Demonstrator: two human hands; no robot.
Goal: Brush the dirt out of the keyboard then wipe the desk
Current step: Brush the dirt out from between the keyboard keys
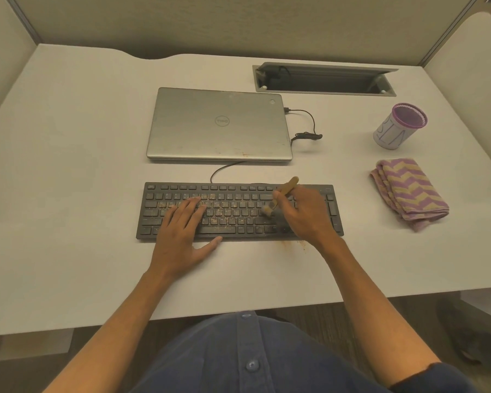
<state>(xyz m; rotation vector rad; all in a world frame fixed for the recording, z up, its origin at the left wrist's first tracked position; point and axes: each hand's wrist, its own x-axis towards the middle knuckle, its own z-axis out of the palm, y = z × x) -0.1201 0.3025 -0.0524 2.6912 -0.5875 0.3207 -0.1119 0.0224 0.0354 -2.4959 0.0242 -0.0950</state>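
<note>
the right hand [304, 214] is clamped around the wooden handle of a small brush [278, 198], whose bristles sit on the keys right of the middle of the black keyboard [238, 211]. the left hand [182, 234] lies flat with fingers straight, pressing the left half of the keyboard, thumb on the desk [68, 194] just at its front edge.

brown crumbs [221, 214] are scattered across the middle keys, and a few already lie on the desk just in front of the keyboard. the likely trouble: a hard flick could send grit toward the closed dell laptop [219, 123] behind, which already shows specks near its front edge, or push it deeper between keys. if the left hand lifts, the keyboard may slide. dirt under that palm stays out of reach until it moves.

the folded purple-and-tan cloth [408, 191] waits well to the right, near a purple mesh cup [400, 126]. the keyboard's cable [224, 168] runs back toward the laptop; an open cable tray [323, 80] sits beyond.
</note>
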